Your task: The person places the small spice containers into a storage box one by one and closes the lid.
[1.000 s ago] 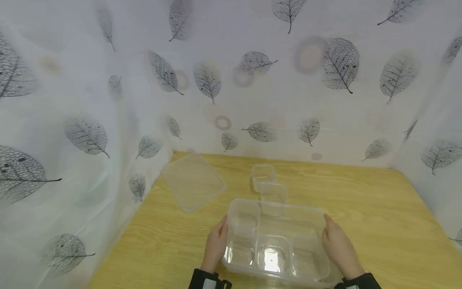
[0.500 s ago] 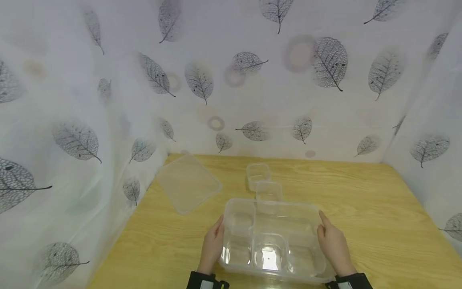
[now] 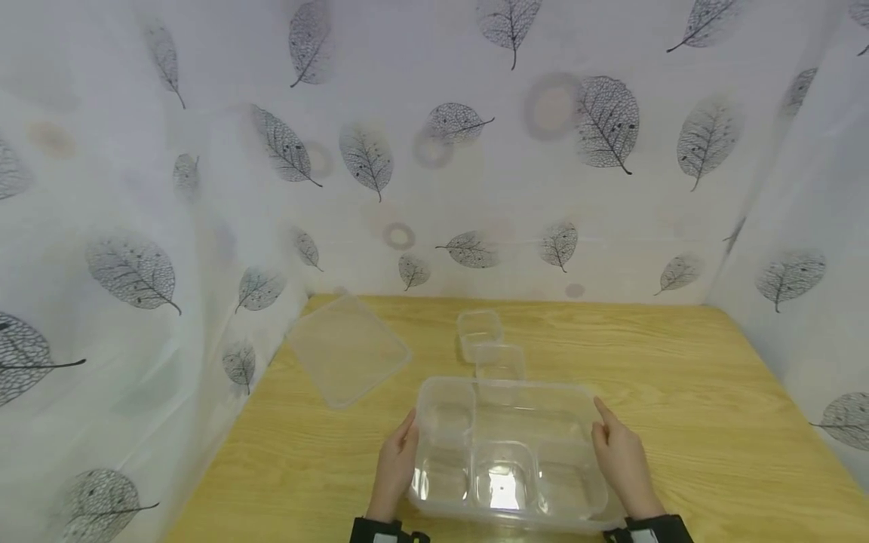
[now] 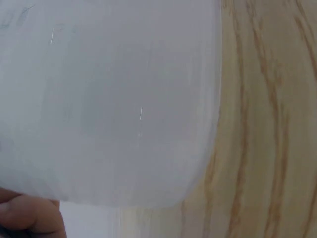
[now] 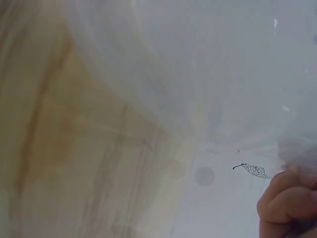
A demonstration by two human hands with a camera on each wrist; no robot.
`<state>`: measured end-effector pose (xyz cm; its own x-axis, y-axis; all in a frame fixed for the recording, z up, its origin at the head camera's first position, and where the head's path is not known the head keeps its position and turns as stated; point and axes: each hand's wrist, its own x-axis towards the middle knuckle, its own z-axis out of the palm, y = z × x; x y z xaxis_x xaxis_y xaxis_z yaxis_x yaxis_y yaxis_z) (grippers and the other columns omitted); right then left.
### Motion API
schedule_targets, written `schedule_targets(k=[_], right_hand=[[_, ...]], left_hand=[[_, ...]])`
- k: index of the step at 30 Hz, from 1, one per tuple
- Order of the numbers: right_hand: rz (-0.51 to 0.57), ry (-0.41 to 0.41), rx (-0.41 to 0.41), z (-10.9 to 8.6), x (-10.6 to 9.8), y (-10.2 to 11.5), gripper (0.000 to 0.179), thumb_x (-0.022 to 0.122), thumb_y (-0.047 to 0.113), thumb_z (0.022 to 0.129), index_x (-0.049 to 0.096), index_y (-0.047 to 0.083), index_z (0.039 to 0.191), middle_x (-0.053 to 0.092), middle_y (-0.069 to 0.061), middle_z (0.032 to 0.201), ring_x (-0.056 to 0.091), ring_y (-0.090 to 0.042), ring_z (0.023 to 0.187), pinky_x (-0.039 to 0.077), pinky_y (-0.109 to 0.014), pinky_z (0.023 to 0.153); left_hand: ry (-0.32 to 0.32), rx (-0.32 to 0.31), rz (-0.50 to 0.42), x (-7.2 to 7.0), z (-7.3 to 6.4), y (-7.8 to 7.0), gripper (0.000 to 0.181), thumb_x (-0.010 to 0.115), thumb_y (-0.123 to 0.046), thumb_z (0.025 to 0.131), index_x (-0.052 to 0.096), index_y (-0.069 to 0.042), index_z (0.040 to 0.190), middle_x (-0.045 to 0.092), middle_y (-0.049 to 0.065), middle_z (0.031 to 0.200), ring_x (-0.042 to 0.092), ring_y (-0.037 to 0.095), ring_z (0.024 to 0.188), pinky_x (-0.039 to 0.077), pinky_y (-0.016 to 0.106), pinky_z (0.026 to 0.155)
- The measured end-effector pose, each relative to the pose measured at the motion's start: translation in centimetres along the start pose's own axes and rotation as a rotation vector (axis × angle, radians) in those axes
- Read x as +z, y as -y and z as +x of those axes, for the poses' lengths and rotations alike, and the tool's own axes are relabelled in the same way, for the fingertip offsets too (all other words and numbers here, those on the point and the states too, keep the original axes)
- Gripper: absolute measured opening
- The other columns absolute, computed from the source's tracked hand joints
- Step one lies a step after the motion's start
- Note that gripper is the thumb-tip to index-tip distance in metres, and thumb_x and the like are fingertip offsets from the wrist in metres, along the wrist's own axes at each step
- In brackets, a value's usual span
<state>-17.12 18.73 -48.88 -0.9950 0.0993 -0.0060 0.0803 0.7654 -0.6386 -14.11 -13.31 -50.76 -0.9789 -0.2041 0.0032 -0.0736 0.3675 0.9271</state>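
Both hands hold a large clear plastic food container (image 3: 536,418) by its left and right ends, low over the front of the table. Dividing walls and square compartments show inside it, and light glints off its bottom. My left hand (image 3: 395,471) grips the left end, thumb along the side. At the opposite end, my right hand (image 3: 624,464) has its thumb and index finger near the far corner. Curled fingers (image 4: 32,215) show at the container's underside in the left wrist view. Bent fingers (image 5: 287,201) appear at its edge in the right wrist view.
Just behind the container stand two small clear square tubs, a nearer tub (image 3: 501,362) and a farther tub (image 3: 478,332). A flat translucent lid (image 3: 349,351) lies at the back left of the wooden table (image 3: 699,377). Leaf-printed curtains (image 3: 502,188) enclose the table's back and sides.
The whole head view has shifted, so the table, tubs, lid and container all appear a little farther left. Both hands keep their hold on the container.
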Motion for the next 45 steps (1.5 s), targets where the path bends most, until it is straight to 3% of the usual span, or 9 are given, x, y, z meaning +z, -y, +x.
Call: schedule_targets(k=[6,11,18,28,33,35,37,41,45], right_hand=[[-0.002,-0.059,-0.099,0.0,0.0,-0.2,0.042,0.037,0.005,0.09,0.035,-0.008,0.13,0.034,0.002,0.051,0.03,-0.009,0.041,0.026,-0.021,0.036],[-0.043,-0.061,-0.116,0.1,0.1,-0.2,0.042,0.038,0.004,0.089,0.036,-0.009,0.129,0.033,0.002,0.049,0.03,-0.01,0.04,0.026,-0.02,0.036],[-0.069,-0.119,-0.186,1.0,0.1,-0.8,0.041,0.039,0.002,0.088,0.038,-0.01,0.127,0.03,0.003,0.048,0.027,-0.01,0.04,0.023,-0.021,0.036],[-0.085,-0.101,-0.191,1.7,-0.2,-0.5,0.043,0.039,0.002,0.087,0.037,-0.011,0.128,0.029,0.003,0.048,0.026,-0.01,0.041,0.023,-0.022,0.036],[-0.113,-0.042,-0.173,2.0,-0.2,-0.3,0.046,0.037,0.004,0.088,0.03,-0.009,0.132,0.03,0.003,0.047,0.026,-0.009,0.039,0.024,-0.022,0.036],[-0.124,-0.009,-0.163,2.0,-0.2,-0.3,0.048,0.035,0.005,0.088,0.027,-0.009,0.133,0.031,0.003,0.047,0.026,-0.009,0.039,0.025,-0.022,0.035],[-0.133,0.014,-0.16,2.1,-0.2,-0.3,0.049,0.035,0.005,0.088,0.024,-0.009,0.134,0.031,0.003,0.046,0.027,-0.009,0.038,0.025,-0.023,0.035],[-0.146,0.057,-0.148,1.9,-0.1,-0.3,0.05,0.033,0.006,0.089,0.02,-0.009,0.135,0.033,0.002,0.046,0.028,-0.01,0.037,0.027,-0.024,0.035],[-0.138,0.102,-0.11,1.8,0.0,-0.1,0.05,0.03,0.008,0.091,0.016,-0.007,0.137,0.033,0.002,0.047,0.029,-0.01,0.037,0.028,-0.024,0.036]], left_hand=[[-0.004,-0.018,-0.014,0.2,0.0,-0.1,0.041,0.041,-0.025,0.094,0.045,-0.003,0.128,0.042,0.016,0.13,0.038,0.037,0.117,0.03,0.05,0.095],[-0.008,-0.009,0.018,0.2,-0.1,-0.3,0.04,0.04,-0.024,0.095,0.044,-0.003,0.129,0.042,0.016,0.13,0.038,0.036,0.117,0.029,0.05,0.095],[0.005,0.043,0.053,0.7,0.4,-0.6,0.042,0.038,-0.025,0.096,0.043,0.0,0.129,0.043,0.016,0.13,0.039,0.035,0.117,0.031,0.048,0.095],[0.013,0.067,0.087,0.7,1.0,-0.7,0.042,0.037,-0.025,0.096,0.042,-0.001,0.13,0.043,0.015,0.13,0.039,0.033,0.118,0.032,0.046,0.096],[0.033,0.106,0.207,0.3,1.0,-0.8,0.041,0.037,-0.023,0.096,0.042,-0.002,0.13,0.045,0.013,0.129,0.048,0.031,0.109,0.041,0.043,0.087],[0.058,0.123,0.263,0.0,0.9,-0.9,0.042,0.037,-0.025,0.096,0.042,-0.001,0.13,0.051,0.015,0.123,0.057,0.028,0.091,0.048,0.04,0.071],[0.096,0.137,0.319,-0.2,1.0,-1.0,0.045,0.038,-0.027,0.095,0.041,0.0,0.131,0.058,0.017,0.108,0.056,0.024,0.07,0.045,0.034,0.055],[0.194,0.186,0.471,-1.0,1.3,-1.7,0.049,0.038,-0.029,0.094,0.039,0.004,0.13,0.06,0.015,0.081,0.05,0.019,0.055,0.041,0.03,0.046],[0.286,0.238,0.647,-2.0,2.0,-2.9,0.048,0.041,-0.028,0.093,0.043,0.007,0.126,0.06,0.015,0.078,0.052,0.019,0.058,0.042,0.031,0.049]])
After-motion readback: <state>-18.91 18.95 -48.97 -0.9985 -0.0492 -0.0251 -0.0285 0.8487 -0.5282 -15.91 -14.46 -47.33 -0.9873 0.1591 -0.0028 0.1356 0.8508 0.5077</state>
